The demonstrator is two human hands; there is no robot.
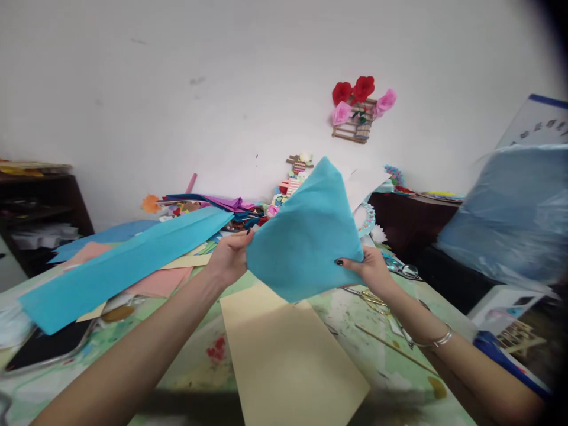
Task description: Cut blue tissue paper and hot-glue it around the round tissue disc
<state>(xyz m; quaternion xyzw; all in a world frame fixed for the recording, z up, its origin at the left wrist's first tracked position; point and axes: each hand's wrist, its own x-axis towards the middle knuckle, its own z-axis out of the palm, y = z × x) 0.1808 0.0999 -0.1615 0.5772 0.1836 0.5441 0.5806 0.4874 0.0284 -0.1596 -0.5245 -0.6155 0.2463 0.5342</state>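
A piece of blue crepe-like paper is held up in front of me between both hands, one corner pointing upward. My left hand pinches its left edge. On the lower right edge, my right hand grips it with the thumb lying across the near face; the other fingers are hidden behind the paper. Below it a cream sheet lies flat on the table. A long folded strip of the same blue paper rests to the left, over pink and cream sheets.
A phone lies at the left under the blue strip's end. Scissors and a thin wooden stick are on the right. Paper crafts crowd the back by the wall. A plastic-wrapped blue bundle stands far right.
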